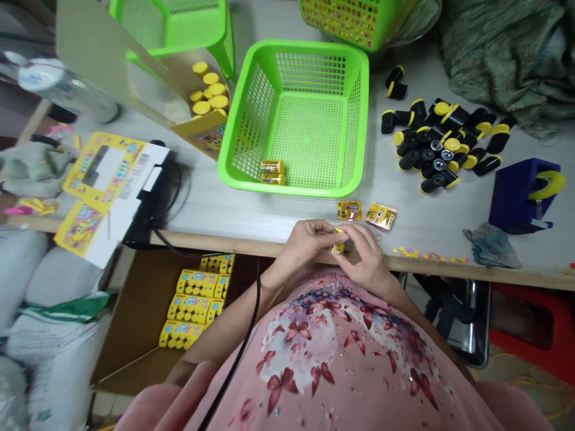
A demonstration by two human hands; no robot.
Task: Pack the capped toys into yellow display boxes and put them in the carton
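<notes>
Fingers (320,226) on both hands clamped on small yellow packet (339,245); from here, left hand (303,244) and right hand (366,254) sit over wooden table edge (269,242).

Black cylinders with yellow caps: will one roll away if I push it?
Probably yes. The black cylinders look round, and many lie on their sides on the table, so a push could roll one. They look like stiff plastic, so they are probably light and not floppy, but I can't be sure.

Small yellow packet (339,244), pinched, tilted
</notes>
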